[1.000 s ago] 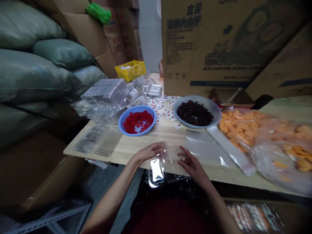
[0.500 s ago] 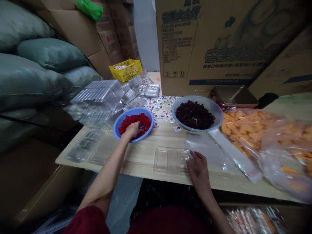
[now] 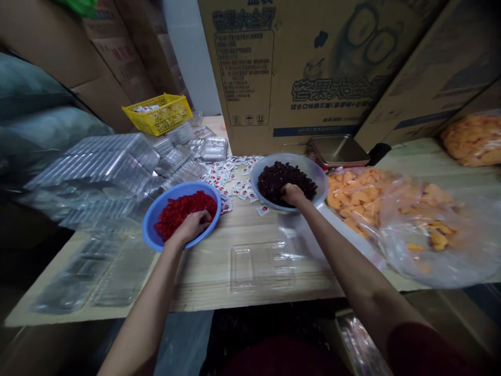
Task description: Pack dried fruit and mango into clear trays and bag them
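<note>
A blue bowl of red gummies stands left of centre. My left hand is inside it, fingers curled against the gummies at the near right side; the fingertips are partly hidden. To the right, a translucent bowl contains dark gummies. My right hand dips into these with its fingers bunched together, the tips buried among the pieces. Between my forearms a clear plastic tray lies near the table's front edge, touched by neither hand.
Stacked clear trays and a yellow basket occupy the left. Small printed sachets lie scattered between the bowls. A bag of orange pieces and a metal-topped scale are at right. A large carton stands behind.
My right hand has left the clear tray and reached forward into the dark gummies. My left hand stays in the blue bowl, now nearer its right side. The view has shifted.
</note>
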